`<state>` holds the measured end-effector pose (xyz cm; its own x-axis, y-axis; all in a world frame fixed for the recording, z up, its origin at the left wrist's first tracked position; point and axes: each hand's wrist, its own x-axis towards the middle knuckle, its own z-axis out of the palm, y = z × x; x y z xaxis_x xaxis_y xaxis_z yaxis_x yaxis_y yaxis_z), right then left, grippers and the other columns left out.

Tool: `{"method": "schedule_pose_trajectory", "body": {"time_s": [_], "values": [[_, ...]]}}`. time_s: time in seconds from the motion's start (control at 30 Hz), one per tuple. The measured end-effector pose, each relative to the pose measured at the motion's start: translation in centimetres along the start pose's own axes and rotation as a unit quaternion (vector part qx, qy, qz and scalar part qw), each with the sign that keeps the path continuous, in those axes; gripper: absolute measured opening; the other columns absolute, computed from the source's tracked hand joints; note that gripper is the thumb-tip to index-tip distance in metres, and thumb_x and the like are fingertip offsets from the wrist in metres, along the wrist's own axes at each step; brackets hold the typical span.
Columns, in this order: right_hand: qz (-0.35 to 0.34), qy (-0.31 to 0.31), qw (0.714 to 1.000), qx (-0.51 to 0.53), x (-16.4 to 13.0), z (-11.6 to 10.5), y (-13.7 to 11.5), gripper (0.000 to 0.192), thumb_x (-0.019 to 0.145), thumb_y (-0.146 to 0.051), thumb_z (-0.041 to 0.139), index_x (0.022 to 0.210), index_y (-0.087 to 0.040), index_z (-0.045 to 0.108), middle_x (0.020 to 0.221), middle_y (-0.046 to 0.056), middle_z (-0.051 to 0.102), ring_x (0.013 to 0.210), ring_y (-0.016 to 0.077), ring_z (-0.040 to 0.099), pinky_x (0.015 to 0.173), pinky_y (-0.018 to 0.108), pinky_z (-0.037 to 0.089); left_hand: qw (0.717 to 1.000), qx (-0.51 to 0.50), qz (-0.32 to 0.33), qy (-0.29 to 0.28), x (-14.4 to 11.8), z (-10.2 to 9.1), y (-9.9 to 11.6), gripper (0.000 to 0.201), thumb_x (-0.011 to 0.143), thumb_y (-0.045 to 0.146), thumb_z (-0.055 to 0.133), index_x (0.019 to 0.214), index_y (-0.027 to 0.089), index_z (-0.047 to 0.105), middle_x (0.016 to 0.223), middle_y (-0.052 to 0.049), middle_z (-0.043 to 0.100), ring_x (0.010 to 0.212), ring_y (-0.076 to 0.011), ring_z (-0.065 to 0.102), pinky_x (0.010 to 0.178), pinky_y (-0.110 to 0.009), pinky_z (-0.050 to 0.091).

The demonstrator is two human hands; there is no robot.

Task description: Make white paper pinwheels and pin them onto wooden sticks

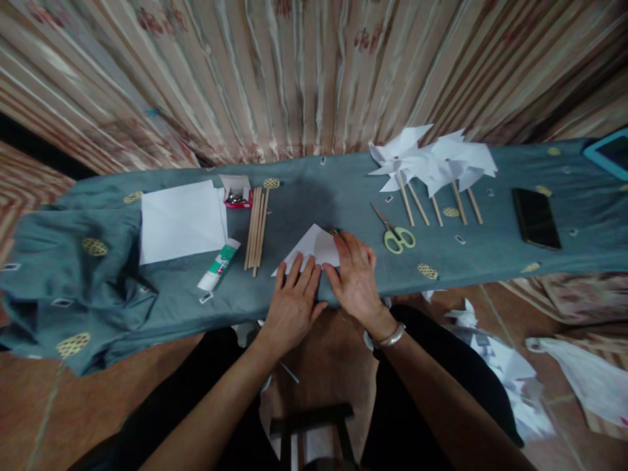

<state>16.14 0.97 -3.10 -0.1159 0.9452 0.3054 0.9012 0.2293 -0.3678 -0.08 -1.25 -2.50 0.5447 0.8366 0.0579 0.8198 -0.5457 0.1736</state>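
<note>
Both hands flatten a folded paper on the cloth-covered table.

The table (pixel 490 255) carries finished pinwheels (pixel 432 163) far right, paper sheets (pixel 181 219) left, sticks (pixel 257 229), scissors (pixel 396 235) and glue (pixel 219 265) within reach. At the near edge lies the triangle (pixel 314 247), pinned by the left hand (pixel 293 302) and right hand (pixel 357 278), fingers spread flat, grasping nothing, apparently creasing it.

Open cloth between wooden sticks (pixel 256 227) and scissors (pixel 395 231), beyond folded paper (pixel 313 248)
</note>
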Motion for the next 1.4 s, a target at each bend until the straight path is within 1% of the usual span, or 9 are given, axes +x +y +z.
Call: {"method": "schedule_pose_trajectory", "body": {"time_s": [0.2, 0.4, 0.53, 0.7, 0.8, 0.93, 1.1, 1.27, 1.4], "values": [[0.050, 0.046, 0.997, -0.022, -0.6, -0.6, 3.0, 0.048, 0.095, -0.030, 0.043, 0.140, -0.013, 0.043, 0.146, 0.020, 0.046, 0.136, 0.0315, 0.041, 0.108, 0.052, 0.031, 1.000, -0.003, 0.004, 0.009, 0.0, 0.0, -0.1, 0.059, 0.092, 0.037, 0.054, 0.141, 0.006, 0.044, 0.152, -0.018, 0.040, 0.144, -0.0370, 0.029, 0.116, -0.059, 0.025], [0.065, 0.066, 0.995, -0.033, -1.1, -1.3, 5.1, 0.049, 0.092, -0.023, 0.043, 0.141, -0.014, 0.042, 0.146, 0.021, 0.045, 0.137, 0.0322, 0.039, 0.108, 0.053, 0.032, 0.999, 0.007, 0.012, 0.032, -1.0, 0.2, -0.7, 0.062, 0.090, 0.035, 0.058, 0.143, 0.007, 0.042, 0.152, -0.020, 0.039, 0.144, -0.0384, 0.029, 0.115, -0.058, 0.028], [0.060, 0.063, 0.996, -0.030, -1.2, -1.5, 5.6, 0.050, 0.091, -0.020, 0.043, 0.140, -0.013, 0.043, 0.146, 0.021, 0.044, 0.138, 0.0328, 0.038, 0.108, 0.054, 0.033, 0.998, 0.009, 0.014, 0.057, -2.8, 0.5, -1.5, 0.063, 0.090, 0.034, 0.058, 0.143, 0.004, 0.039, 0.152, -0.025, 0.036, 0.146, -0.0373, 0.024, 0.115, -0.056, 0.031], [0.058, 0.059, 0.996, -0.032, -1.3, -1.7, 5.7, 0.050, 0.091, -0.018, 0.041, 0.140, -0.015, 0.044, 0.145, 0.021, 0.046, 0.137, 0.0345, 0.039, 0.107, 0.057, 0.033, 0.997, 0.023, 0.007, 0.068, -4.6, 0.8, -2.3, 0.067, 0.091, 0.034, 0.057, 0.145, 0.003, 0.034, 0.153, -0.026, 0.034, 0.147, -0.0366, 0.021, 0.115, -0.056, 0.032], [0.055, 0.063, 0.996, -0.023, -1.5, -1.9, 5.9, 0.046, 0.093, -0.018, 0.037, 0.136, -0.012, 0.049, 0.143, 0.022, 0.048, 0.136, 0.0333, 0.041, 0.107, 0.056, 0.035, 0.997, 0.036, 0.006, 0.071, -5.0, 0.8, -2.4, 0.064, 0.091, 0.033, 0.057, 0.143, 0.002, 0.037, 0.152, -0.026, 0.036, 0.145, -0.0376, 0.025, 0.114, -0.055, 0.033], [0.040, 0.046, 0.997, 0.044, -1.4, -2.1, 5.7, 0.042, 0.099, -0.027, 0.032, 0.132, -0.012, 0.054, 0.138, 0.020, 0.054, 0.133, 0.0285, 0.047, 0.106, 0.050, 0.040, 0.997, 0.026, 0.000, 0.070, -4.9, 0.7, -2.3, 0.062, 0.091, 0.032, 0.056, 0.142, 0.003, 0.039, 0.152, -0.026, 0.036, 0.146, -0.0371, 0.025, 0.114, -0.056, 0.033], [0.030, 0.035, 0.996, 0.077, -1.1, -1.7, 5.2, 0.036, 0.094, -0.040, 0.050, 0.115, -0.015, 0.065, 0.135, 0.019, 0.058, 0.128, 0.0317, 0.052, 0.105, 0.053, 0.041, 0.997, 0.006, -0.006, 0.078, -4.7, 0.6, -2.1, 0.060, 0.091, 0.033, 0.055, 0.142, 0.005, 0.039, 0.152, -0.026, 0.037, 0.146, -0.0366, 0.023, 0.113, -0.057, 0.034], [0.043, 0.056, 0.987, 0.146, -0.8, -1.5, 4.7, 0.017, 0.087, -0.030, 0.059, 0.093, -0.020, 0.070, 0.126, 0.015, 0.065, 0.118, 0.0280, 0.061, 0.103, 0.047, 0.045, 0.996, -0.003, -0.010, 0.090, -4.5, 0.3, -2.1, 0.060, 0.093, 0.034, 0.053, 0.143, 0.006, 0.036, 0.150, -0.026, 0.039, 0.145, -0.0368, 0.027, 0.112, -0.056, 0.035], [0.087, 0.094, 0.969, 0.214, -0.4, -2.0, 4.1, 0.013, 0.083, -0.031, 0.061, 0.078, -0.020, 0.068, 0.115, 0.013, 0.070, 0.107, 0.0269, 0.066, 0.097, 0.044, 0.048, 0.994, 0.000, -0.018, 0.112, -3.9, -0.6, -1.5, 0.068, 0.093, 0.031, 0.053, 0.150, 0.009, 0.023, 0.153, -0.025, 0.036, 0.147, -0.0365, 0.022, 0.114, -0.059, 0.030]]}}
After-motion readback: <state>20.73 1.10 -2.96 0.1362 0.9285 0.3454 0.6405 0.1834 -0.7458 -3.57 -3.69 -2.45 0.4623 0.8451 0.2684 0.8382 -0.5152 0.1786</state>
